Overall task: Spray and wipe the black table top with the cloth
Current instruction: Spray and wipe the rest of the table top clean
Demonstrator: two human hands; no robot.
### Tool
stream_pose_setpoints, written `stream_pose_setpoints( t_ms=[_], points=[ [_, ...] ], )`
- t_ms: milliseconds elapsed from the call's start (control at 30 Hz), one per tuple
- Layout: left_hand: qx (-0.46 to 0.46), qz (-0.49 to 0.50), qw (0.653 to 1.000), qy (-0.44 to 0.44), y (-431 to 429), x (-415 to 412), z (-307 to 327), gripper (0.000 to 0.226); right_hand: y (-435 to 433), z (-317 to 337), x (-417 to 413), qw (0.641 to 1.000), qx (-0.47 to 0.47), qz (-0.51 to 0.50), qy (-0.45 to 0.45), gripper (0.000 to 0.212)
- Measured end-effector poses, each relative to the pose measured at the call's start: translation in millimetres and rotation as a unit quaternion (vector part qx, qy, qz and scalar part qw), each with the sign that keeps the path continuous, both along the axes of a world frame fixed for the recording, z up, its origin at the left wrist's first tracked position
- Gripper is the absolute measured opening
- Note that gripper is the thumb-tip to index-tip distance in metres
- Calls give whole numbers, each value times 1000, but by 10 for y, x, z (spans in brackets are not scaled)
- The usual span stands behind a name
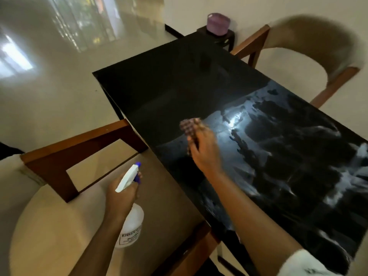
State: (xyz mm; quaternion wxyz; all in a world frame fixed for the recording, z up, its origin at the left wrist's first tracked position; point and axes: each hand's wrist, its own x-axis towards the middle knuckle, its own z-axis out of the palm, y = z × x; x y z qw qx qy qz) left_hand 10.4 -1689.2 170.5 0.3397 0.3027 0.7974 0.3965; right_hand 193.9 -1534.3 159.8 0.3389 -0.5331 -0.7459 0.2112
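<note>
Right grip [205, 150], fingers flat, presses the cloth [189, 127] on the black table top [169, 86]; left grip [121, 194] clasps the spray bottle [132, 222].

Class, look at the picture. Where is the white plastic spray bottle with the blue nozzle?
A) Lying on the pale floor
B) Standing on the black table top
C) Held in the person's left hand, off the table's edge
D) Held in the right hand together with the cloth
C: the left hand grips the white plastic spray bottle with the blue nozzle beside the glossy black table top, while the right hand rests on the checked brown cloth.
</note>
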Motion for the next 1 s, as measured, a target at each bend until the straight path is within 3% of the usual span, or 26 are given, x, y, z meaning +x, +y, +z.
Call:
stream_pose_setpoints(
  t_ms=[67, 133, 267, 367, 467, 567, 633, 767, 1000],
  points=[
    [11, 16, 1000, 0, 11, -25, -40, 30, 110, -294, -216, 978, 0, 111, -178, 47],
    [14, 30, 999, -5, 28, -29, -72, 27, 55, -528, -404, 939, -29, 184, -290, 51],
    [11, 32, 999, -28, 126, -93, -118, 29, 35, -536, -603, 928, -39, 170, -330, 62],
    [7, 18, 999, -38, 204, -148, -125, 31, 83, -553, -585, 901, 29, 190, -389, 61],
    [17, 22, 999, -30, 280, -179, -104, 29, 362, -619, -485, 882, 37, 304, -357, 60],
    [26, 17, 999, -24, 337, -195, -89, 28, 704, -637, -301, 837, 28, 406, -366, 65],
    [28, 19, 999, -37, 361, -216, -90, 28, 721, -685, -233, 834, 28, 398, -380, 66],
    [21, 39, 998, -35, 382, -211, -111, 37, 348, -765, -417, 864, 14, 351, -361, 67],
    [17, 41, 998, -46, 451, -144, -133, 42, 246, -786, -501, 869, 21, 348, -352, 61]
  ],
)
